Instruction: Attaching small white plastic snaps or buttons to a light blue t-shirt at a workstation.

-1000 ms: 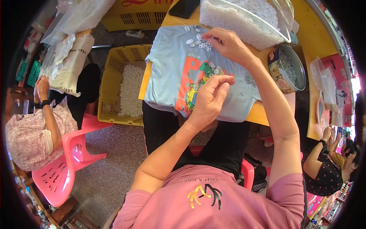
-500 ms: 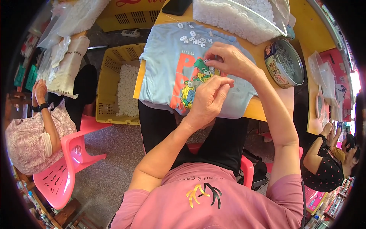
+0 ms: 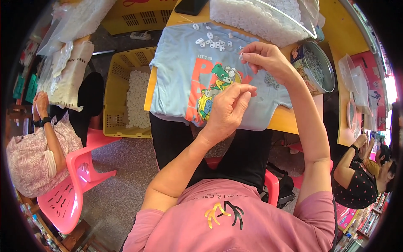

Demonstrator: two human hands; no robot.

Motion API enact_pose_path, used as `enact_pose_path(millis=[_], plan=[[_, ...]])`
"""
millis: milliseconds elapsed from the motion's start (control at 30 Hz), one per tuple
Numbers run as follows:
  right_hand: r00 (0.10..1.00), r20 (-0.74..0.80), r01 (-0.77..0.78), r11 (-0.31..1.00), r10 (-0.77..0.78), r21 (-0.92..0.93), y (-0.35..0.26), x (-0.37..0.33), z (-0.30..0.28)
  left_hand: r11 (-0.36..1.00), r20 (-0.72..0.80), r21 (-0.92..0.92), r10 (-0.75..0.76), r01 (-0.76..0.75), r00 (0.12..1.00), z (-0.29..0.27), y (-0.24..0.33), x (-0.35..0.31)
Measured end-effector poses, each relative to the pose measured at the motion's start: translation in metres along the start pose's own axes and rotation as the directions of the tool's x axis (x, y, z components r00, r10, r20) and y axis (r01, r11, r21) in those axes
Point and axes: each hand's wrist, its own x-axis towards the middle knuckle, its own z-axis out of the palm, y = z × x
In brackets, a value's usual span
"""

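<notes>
Over a light blue printed shirt (image 3: 172,84) spread on the table, my right hand (image 3: 268,62) pinches a small white plastic piece (image 3: 242,56) between thumb and fingertips. Closer to me, my left hand (image 3: 228,110) is closed, its thumb pressed near the index finger. Whatever it may hold is hidden or too small to make out. Several small white plastic pieces with holes (image 3: 216,43) lie scattered on the far part of the shirt. Beside my right wrist is a small heap of metal bits (image 3: 272,80), partly covered by the arm.
A clear bin of white pieces (image 3: 256,25) stands at the back, beside a round tin of metal bits (image 3: 312,69). A dark phone (image 3: 191,6) lies at the far edge. Left are a yellow crate (image 3: 111,92) and a pink chair (image 3: 73,180). People sit at both sides.
My right hand has moved away from my left, to the right and farther off, and now shows a white piece in its fingertips. The metal heap has come into view. My left hand barely moved.
</notes>
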Motion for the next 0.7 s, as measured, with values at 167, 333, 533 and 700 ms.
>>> enact_pose_path(millis=[167, 333, 533, 700], plan=[[0.998, -0.042, -0.044, 0.974, 0.055, 0.221, 0.008, -0.011, 0.004, 0.999, 0.011, -0.030, -0.032, 0.032, 0.999, 0.002, -0.005, -0.002], [0.999, -0.053, 0.004, 0.960, 0.011, 0.281, -0.001, -0.029, 0.014, 0.973, -0.089, -0.208, -0.118, 0.097, 0.989, 0.003, -0.003, -0.002], [0.996, -0.089, 0.049, 0.855, -0.004, 0.516, 0.001, -0.057, 0.039, 0.943, -0.115, -0.297, -0.191, 0.149, 0.975, 0.004, -0.002, 0.001], [0.987, -0.150, 0.043, 0.794, 0.061, 0.606, 0.005, -0.072, 0.063, 0.956, -0.163, -0.275, -0.145, 0.096, 0.976, 0.006, -0.004, -0.001]])
